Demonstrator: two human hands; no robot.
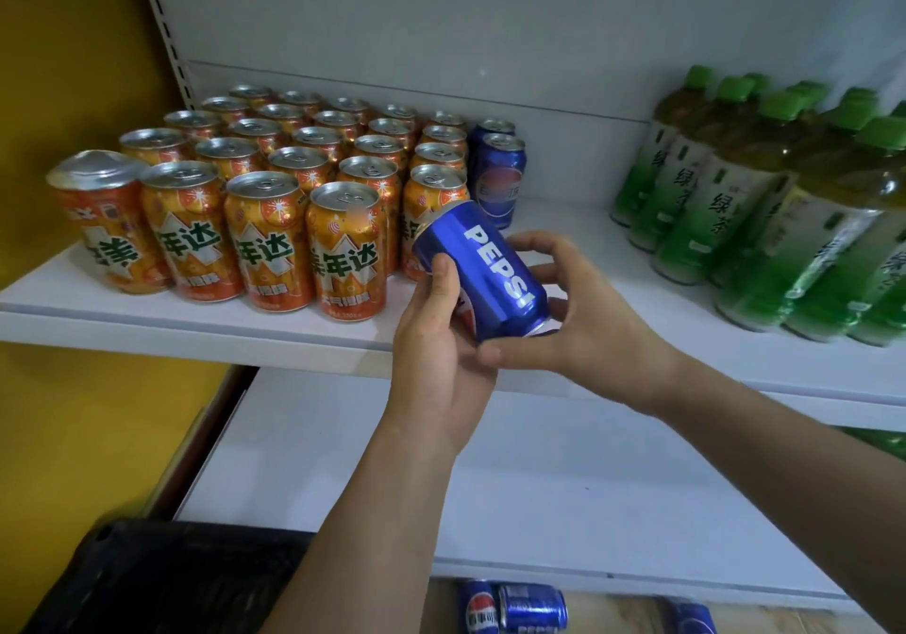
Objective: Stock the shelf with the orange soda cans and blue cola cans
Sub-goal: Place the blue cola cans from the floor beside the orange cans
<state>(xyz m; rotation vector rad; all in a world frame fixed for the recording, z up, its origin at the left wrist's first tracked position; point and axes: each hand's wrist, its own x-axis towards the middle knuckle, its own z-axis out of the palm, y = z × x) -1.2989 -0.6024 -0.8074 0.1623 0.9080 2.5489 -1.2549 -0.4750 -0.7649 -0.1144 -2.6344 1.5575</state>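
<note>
blue cola can mid-frame, tilted, in front of shelf edge. left hand fingers wrapped round its side, right hand curled round base. rigid, slick metal, probably full and hefty, so grab mid-body

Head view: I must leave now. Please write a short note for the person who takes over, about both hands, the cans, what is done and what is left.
Left hand: grips the blue metal cola can, which is tilted in front of the white shelf.
Right hand: holds the same can at its lower end.
Done: orange soda cans stand in rows on the shelf's left. Two shelved blue cola cans stand beside them, towards the back.
Left: probably set the held can in front of those two. Spare blue cans are low down, below the shelves.
</note>
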